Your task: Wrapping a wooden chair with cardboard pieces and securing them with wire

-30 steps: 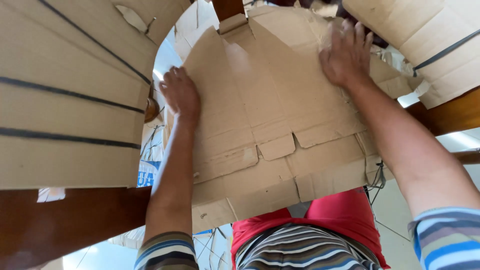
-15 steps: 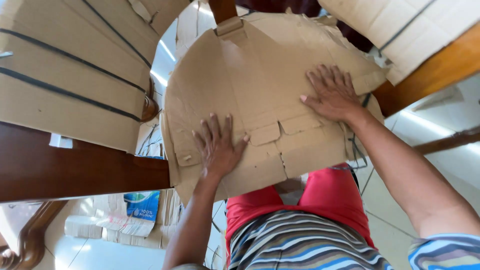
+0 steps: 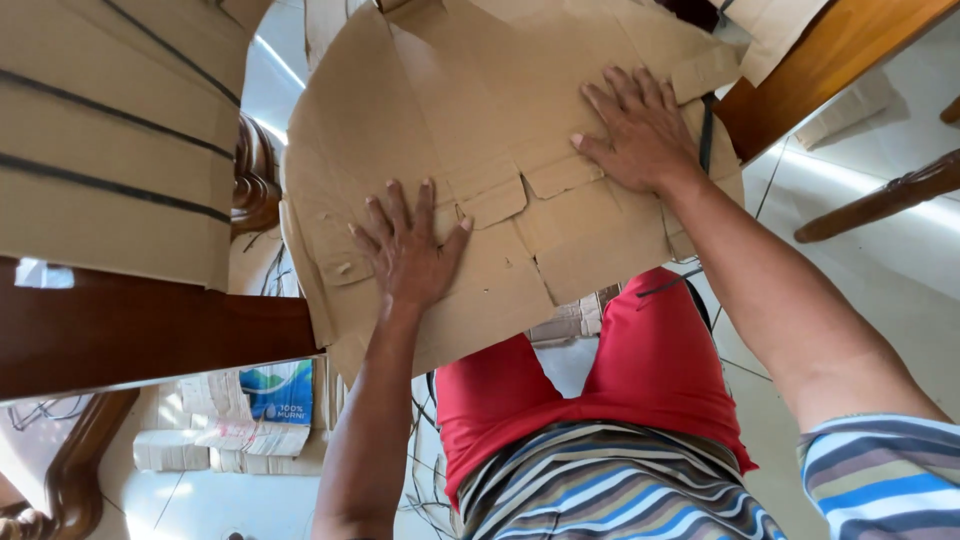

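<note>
A large flattened brown cardboard sheet [image 3: 470,110] with cut flaps lies in front of me, over a seat. My left hand [image 3: 405,245] presses flat on its lower left part, fingers spread. My right hand [image 3: 640,130] presses flat on its upper right part, fingers spread, next to a black strap [image 3: 706,135] at the sheet's right edge. Neither hand grips anything. My red shorts [image 3: 640,370] and striped shirt show below the sheet.
A cardboard-wrapped piece with black straps [image 3: 110,150] on dark wooden furniture [image 3: 130,335] stands at left. More wooden furniture [image 3: 800,70] is at upper right. Flattened cartons and a printed bag [image 3: 270,400] lie on the pale tiled floor [image 3: 880,250].
My left hand slid from the sheet's upper left edge down to its lower left part. My right hand came down from the top right corner. The view has shifted down and left.
</note>
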